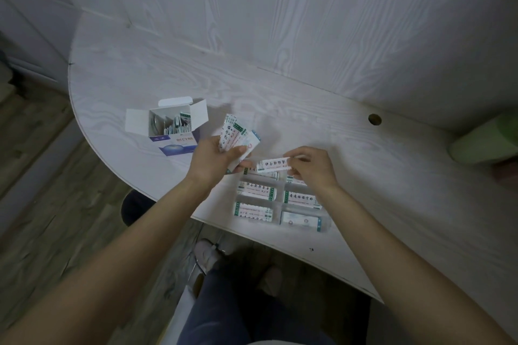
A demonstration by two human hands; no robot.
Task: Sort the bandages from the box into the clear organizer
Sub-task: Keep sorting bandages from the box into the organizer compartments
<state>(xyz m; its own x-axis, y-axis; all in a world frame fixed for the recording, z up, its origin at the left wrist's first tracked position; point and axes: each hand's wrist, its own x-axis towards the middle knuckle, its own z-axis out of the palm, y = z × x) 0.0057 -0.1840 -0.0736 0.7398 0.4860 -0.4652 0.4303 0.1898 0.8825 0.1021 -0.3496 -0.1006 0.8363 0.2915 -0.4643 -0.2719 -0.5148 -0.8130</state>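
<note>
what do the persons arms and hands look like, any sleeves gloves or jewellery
Both arms are bare from wrist to the bottom edge of the picture: no sleeves show. The left hand and right hand wear no gloves, and no rings, watch or bracelets can be seen on the fingers or wrists. No markings show either, though the light is dim.

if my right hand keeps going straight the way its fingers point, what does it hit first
Probably the left hand. The right hand points leftward, pinching a single bandage whose far end nearly reaches that hand and its fan of bandages. Depth is unclear.
</note>
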